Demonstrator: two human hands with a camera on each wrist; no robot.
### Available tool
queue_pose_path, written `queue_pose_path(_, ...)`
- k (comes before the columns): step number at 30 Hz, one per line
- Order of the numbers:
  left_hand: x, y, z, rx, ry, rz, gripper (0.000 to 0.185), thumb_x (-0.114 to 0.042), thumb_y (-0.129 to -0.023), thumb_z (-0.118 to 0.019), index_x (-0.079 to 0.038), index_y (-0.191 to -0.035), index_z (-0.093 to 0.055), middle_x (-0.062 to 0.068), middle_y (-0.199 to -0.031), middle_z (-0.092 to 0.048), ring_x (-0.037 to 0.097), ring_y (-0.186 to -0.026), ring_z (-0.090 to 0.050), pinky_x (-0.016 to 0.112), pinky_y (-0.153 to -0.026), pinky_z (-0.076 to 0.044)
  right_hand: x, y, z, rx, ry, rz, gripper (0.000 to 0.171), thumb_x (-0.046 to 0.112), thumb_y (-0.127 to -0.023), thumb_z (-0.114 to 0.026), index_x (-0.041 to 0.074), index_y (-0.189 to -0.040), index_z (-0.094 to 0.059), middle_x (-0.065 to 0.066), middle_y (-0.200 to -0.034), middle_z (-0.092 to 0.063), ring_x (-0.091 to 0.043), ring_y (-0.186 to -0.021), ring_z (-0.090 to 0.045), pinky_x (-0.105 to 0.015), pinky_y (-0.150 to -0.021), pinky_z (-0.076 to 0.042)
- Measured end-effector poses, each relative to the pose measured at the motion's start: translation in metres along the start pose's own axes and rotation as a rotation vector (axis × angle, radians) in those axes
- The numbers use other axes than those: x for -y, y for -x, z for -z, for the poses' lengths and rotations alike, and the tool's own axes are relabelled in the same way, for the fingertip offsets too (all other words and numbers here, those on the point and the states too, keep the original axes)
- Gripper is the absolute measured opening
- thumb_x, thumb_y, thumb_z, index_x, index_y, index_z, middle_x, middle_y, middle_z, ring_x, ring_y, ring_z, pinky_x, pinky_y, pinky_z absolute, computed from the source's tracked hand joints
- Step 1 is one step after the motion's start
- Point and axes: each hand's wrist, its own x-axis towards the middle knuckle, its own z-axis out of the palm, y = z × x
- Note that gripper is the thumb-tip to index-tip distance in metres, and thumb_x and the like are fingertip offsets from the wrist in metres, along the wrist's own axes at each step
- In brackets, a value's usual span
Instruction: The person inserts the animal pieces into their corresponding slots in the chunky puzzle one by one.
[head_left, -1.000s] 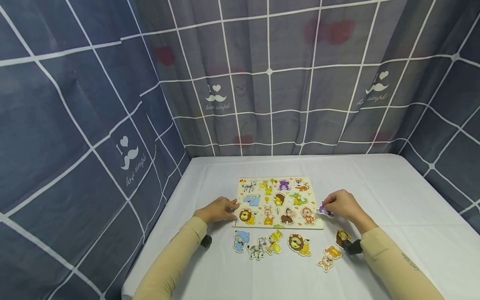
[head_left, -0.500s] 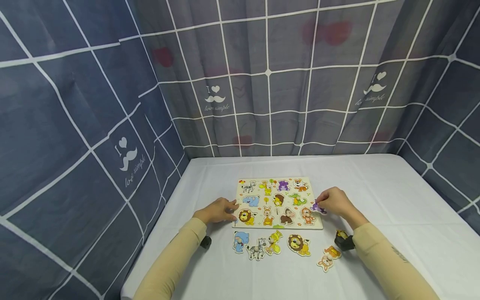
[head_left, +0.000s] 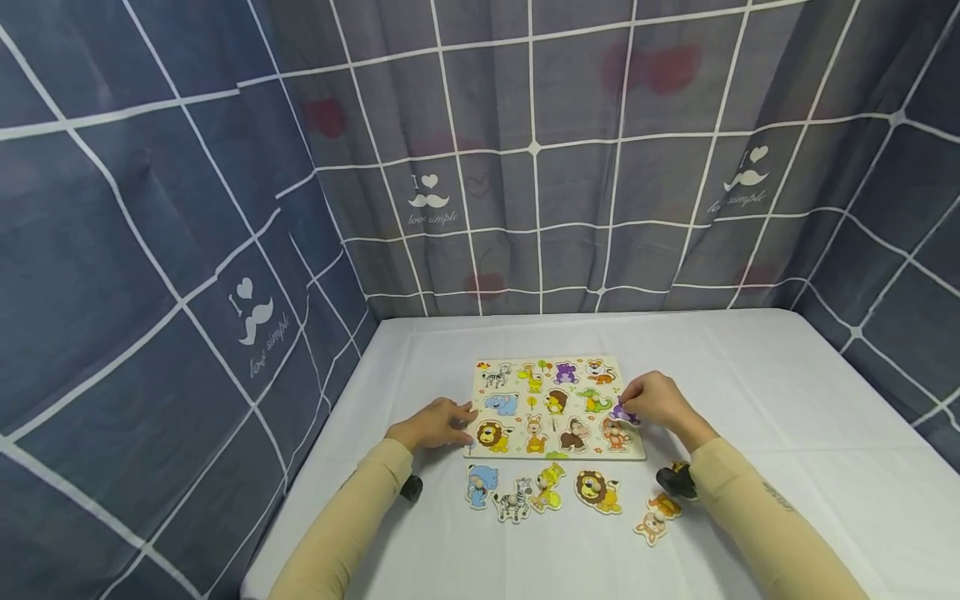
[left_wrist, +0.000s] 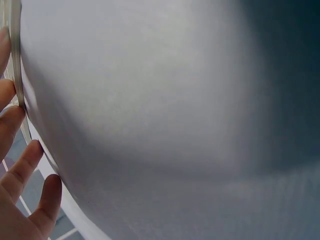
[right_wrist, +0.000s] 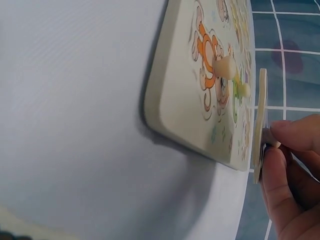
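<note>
My right hand [head_left: 656, 400] pinches a purple animal puzzle piece [head_left: 624, 413] by its small knob, over the right edge of a wooden animal puzzle board [head_left: 517, 425]. In the right wrist view the piece [right_wrist: 259, 125] is seen edge-on, apart from the board [right_wrist: 172, 107], between thumb and finger. My left hand [head_left: 435, 423] rests at the board's left edge, its fairly straight fingertips touching the side in the left wrist view. On the board, the monkey [right_wrist: 207, 57] and the crocodile [right_wrist: 236, 100] have knobs standing up.
Loose pieces lie in front of the board: elephant [head_left: 481, 485], zebra [head_left: 513, 500], giraffe [head_left: 548, 487], lion [head_left: 597, 492] and an orange-and-white animal [head_left: 657, 518]. Another piece is partly hidden by the right wrist's black camera [head_left: 677, 481]. Checked curtains [head_left: 480, 192] surround the white-covered table [head_left: 570, 550].
My right hand has moved left with the purple animal puzzle piece, from beside the board to over its right edge. The left hand has stayed at the board's left edge.
</note>
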Motion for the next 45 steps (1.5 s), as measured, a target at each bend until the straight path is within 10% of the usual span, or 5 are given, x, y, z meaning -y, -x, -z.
queue_pose_path(45,-0.005,0.004,-0.002,-0.01,0.0,0.036,0.061,-0.035,-0.085,-0.079,-0.013,-0.138,-0.059,0.004,-0.155,-0.043,0.031,-0.137,-0.048,0.046,-0.119,-0.035,0.019,-0.039,-0.004,0.013,-0.007,0.094,0.01,0.0,-0.08,-0.07,0.001,-0.087,-0.078,-0.012,-0.087,-0.076,-0.016,-0.071,-0.062,-0.025,-0.062,-0.051)
